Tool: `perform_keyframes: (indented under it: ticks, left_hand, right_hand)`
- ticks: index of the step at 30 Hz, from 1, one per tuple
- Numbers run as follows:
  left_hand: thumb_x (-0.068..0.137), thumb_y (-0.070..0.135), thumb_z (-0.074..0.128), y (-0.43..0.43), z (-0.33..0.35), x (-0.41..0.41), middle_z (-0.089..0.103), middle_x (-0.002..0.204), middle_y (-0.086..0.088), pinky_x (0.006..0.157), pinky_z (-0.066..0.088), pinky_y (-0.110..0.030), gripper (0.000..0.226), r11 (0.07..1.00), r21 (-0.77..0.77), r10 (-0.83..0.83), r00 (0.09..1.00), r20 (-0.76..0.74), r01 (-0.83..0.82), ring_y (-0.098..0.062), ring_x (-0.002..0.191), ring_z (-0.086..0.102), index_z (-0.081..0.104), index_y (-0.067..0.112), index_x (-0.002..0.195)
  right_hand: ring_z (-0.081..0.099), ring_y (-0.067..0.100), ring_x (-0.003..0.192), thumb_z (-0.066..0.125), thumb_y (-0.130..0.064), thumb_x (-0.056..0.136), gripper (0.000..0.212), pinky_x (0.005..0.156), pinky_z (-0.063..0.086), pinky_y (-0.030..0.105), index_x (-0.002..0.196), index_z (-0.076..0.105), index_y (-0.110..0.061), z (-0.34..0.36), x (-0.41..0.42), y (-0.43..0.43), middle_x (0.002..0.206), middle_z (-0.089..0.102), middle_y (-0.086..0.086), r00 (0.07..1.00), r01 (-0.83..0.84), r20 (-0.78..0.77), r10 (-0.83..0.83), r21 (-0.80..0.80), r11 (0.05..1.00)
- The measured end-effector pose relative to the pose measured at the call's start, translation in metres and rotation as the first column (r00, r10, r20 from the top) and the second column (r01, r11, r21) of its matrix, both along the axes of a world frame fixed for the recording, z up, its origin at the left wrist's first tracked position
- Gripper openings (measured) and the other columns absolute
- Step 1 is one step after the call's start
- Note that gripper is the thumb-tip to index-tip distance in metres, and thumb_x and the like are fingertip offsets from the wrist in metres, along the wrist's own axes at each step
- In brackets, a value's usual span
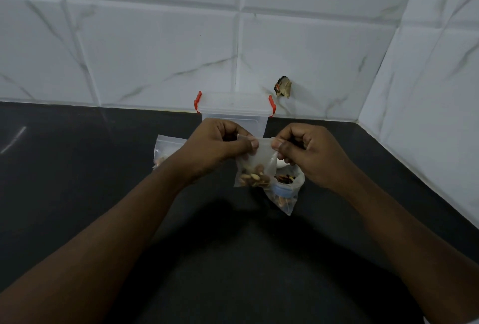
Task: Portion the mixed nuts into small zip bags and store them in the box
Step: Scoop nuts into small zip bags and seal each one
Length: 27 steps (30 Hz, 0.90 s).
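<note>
- A small clear zip bag (255,165) is held up above the dark counter (103,194), in front of the person.
- Its top edge is pinched between thumb and fingers of the left hand (220,145) at the left corner and of the right hand (308,152) at the right corner; both hands are closed on the bag's seal strip.
- Mixed nuts (255,177) are gathered in the bottom of the held bag, while its upper part is seen as empty and cloudy.
- Whether the seal is fully pressed shut cannot be told.
- A larger open plastic bag (287,194) is seen lying on the counter just behind and below the held one, with dark and brown nuts inside it and a pale blue scoop or cup partly buried there.
- Another small bag (166,150) with a few nuts is laid on the counter to the left, partly hidden by the left wrist.
- A clear plastic box (234,111) with red clips is placed at the back against the tiled wall (155,51), its lid on.
- A small brownish patch (283,86) is seen on the wall to the right of the box.
</note>
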<state>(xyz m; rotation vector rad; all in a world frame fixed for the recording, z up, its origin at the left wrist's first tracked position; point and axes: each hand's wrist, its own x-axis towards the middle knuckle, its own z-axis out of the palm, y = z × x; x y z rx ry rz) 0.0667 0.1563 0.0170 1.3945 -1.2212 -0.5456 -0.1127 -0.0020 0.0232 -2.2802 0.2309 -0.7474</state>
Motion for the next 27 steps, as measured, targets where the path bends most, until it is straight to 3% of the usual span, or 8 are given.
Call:
perform_keyframes:
  ticks: [4, 11, 15, 22, 24, 27]
  left_hand:
    - [0.091, 0.009, 0.072, 0.003, 0.003, 0.011, 0.077, 0.090, -0.010, 0.077, 0.056, -0.030, 0.011, 0.999, -0.011, 0.032, 0.999, 0.010, -0.032, -0.021, 0.082, 0.071, 0.075, -0.001, 0.095]
    - [0.095, 0.009, 0.062, 0.001, 0.000, 0.007, 0.070, 0.099, -0.014, 0.081, 0.054, -0.041, 0.005, 0.998, -0.002, -0.065, 0.997, -0.047, 0.065, -0.025, 0.089, 0.066, 0.067, 0.008, 0.097]
    - [0.087, 0.002, 0.075, 0.003, 0.007, 0.002, 0.074, 0.099, -0.018, 0.083, 0.061, -0.040, 0.022, 1.000, 0.021, 0.003, 0.999, 0.050, -0.004, -0.028, 0.090, 0.073, 0.067, 0.008, 0.106]
    - [0.089, -0.009, 0.068, 0.041, 0.035, 0.040, 0.071, 0.100, -0.031, 0.073, 0.063, -0.033, 0.025, 0.970, 0.232, 0.048, 0.990, 0.131, -0.077, -0.035, 0.081, 0.072, 0.073, 0.004, 0.111]
    - [0.091, -0.009, 0.064, 0.053, 0.035, 0.055, 0.073, 0.101, -0.027, 0.069, 0.063, -0.033, 0.026, 0.944, 0.313, 0.061, 0.989, 0.134, -0.101, -0.033, 0.078, 0.072, 0.075, 0.007, 0.108]
    - [0.093, -0.009, 0.058, 0.068, 0.036, 0.070, 0.075, 0.085, -0.018, 0.060, 0.061, -0.028, 0.026, 0.893, 0.415, 0.131, 0.982, 0.139, -0.178, -0.023, 0.068, 0.070, 0.077, 0.008, 0.094]
  right_hand:
    - [0.065, 0.008, 0.066, 0.071, -0.024, 0.097, 0.018, 0.066, 0.056, 0.031, 0.082, 0.067, -0.017, 0.000, -0.001, -0.002, 0.071, 0.069, -0.004, 0.999, 0.034, 0.023, -0.033, -0.031, 0.999]
    - [0.071, 0.015, 0.073, 0.066, -0.018, 0.100, 0.012, 0.071, 0.060, 0.034, 0.092, 0.074, -0.015, -0.003, 0.001, 0.006, 0.078, 0.073, 0.001, 1.000, -0.004, 0.012, 0.004, -0.013, 1.000]
    - [0.072, 0.014, 0.074, 0.062, -0.017, 0.103, 0.015, 0.070, 0.062, 0.039, 0.099, 0.076, -0.014, -0.008, 0.003, 0.011, 0.081, 0.074, -0.005, 1.000, -0.018, -0.014, 0.018, -0.025, 1.000]
    - [0.069, 0.007, 0.088, 0.060, -0.018, 0.103, 0.018, 0.075, 0.053, 0.024, 0.109, 0.076, -0.013, -0.009, 0.003, 0.012, 0.098, 0.075, -0.005, 0.999, -0.035, -0.021, 0.030, -0.341, 0.939]
    - [0.067, 0.004, 0.086, 0.061, -0.016, 0.102, 0.017, 0.072, 0.049, 0.016, 0.106, 0.077, -0.014, -0.008, 0.003, 0.013, 0.094, 0.073, -0.008, 0.998, -0.060, -0.039, 0.048, -0.380, 0.923]
    - [0.065, -0.001, 0.083, 0.063, -0.014, 0.100, 0.014, 0.071, 0.042, 0.008, 0.102, 0.078, -0.015, -0.009, 0.003, 0.015, 0.089, 0.070, -0.014, 0.997, -0.076, -0.055, 0.058, -0.405, 0.911]
